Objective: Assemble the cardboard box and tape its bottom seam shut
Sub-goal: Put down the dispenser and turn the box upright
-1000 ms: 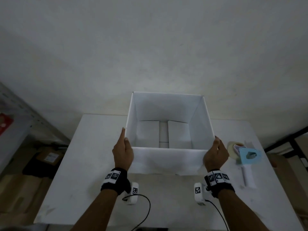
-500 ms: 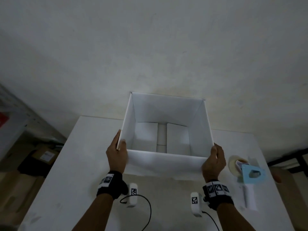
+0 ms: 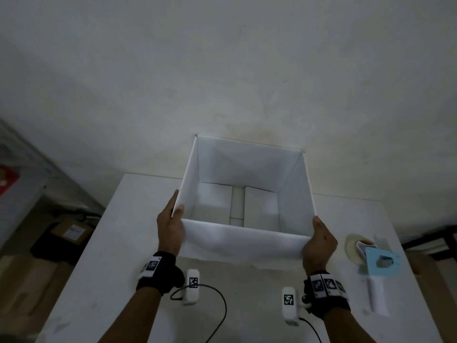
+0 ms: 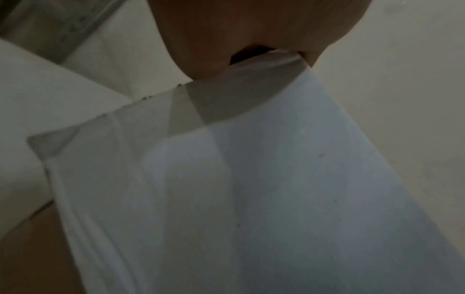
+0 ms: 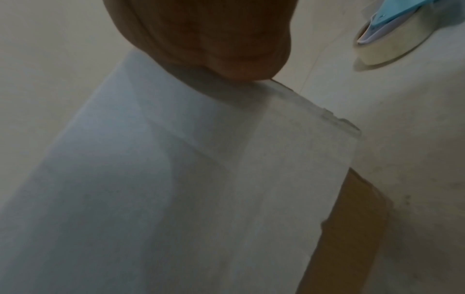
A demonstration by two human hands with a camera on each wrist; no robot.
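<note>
A white cardboard box (image 3: 242,241) stands open-topped on the white table (image 3: 128,243). Inside, two bottom flaps lie folded with a narrow gap (image 3: 237,206) between them. My left hand (image 3: 173,226) grips the near left corner, its thumb hooked over the rim. At the near right corner my right hand (image 3: 319,243) grips the box. The wrist views show the box's outer walls (image 4: 251,199) (image 5: 201,179) close up, with the left hand (image 4: 239,25) and right hand (image 5: 201,29) clamped on the corners. I cannot tell whether the box's bottom touches the table.
A tape dispenser (image 3: 376,266) with a blue plate and a roll of tape lies on the table just right of my right hand, also in the right wrist view (image 5: 392,29). The wall (image 3: 222,82) rises behind the table. Boxes (image 3: 71,231) sit on the floor at the left.
The box's near rim has risen slightly between my hands. My left thumb, which lay along the corner, now hooks over the rim. The dispenser has not moved.
</note>
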